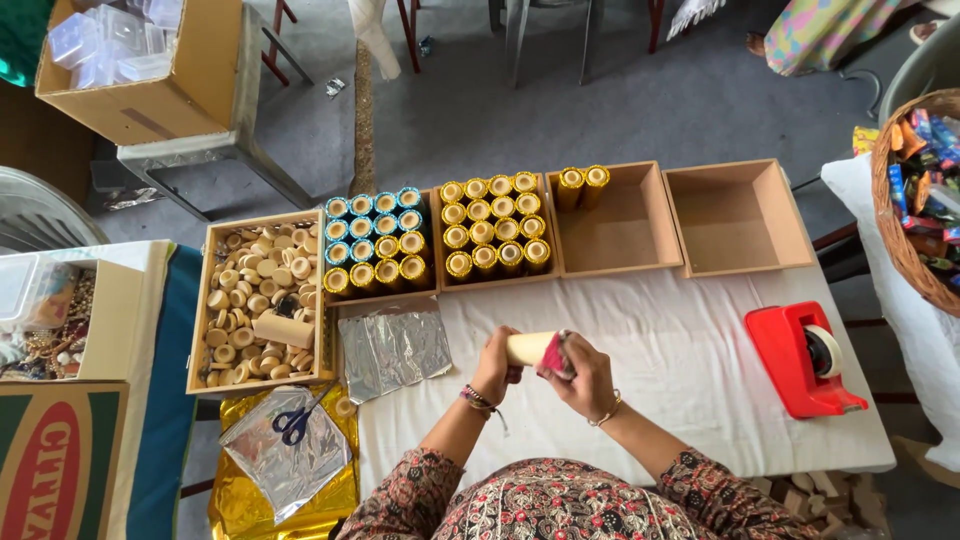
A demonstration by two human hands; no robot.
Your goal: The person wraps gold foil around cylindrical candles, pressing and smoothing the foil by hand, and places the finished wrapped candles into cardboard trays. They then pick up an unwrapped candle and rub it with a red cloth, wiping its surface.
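My left hand [496,358] grips the left end of a plain wooden cylinder [528,347] held sideways over the white tablecloth [690,380]. At the cylinder's right end my right hand [585,375] presses a pink-red wrapping [554,356] around it. Both hands hover just in front of the row of wooden boxes.
A box of small wooden caps [258,300] sits at left, then boxes of blue- and gold-wrapped cylinders [373,240] and gold ones [492,225]. One box [610,215] holds two gold cylinders; another [738,215] is bare. Silver foil sheets [393,350], scissors [293,424], a red tape dispenser [803,360], a wicker basket [920,190].
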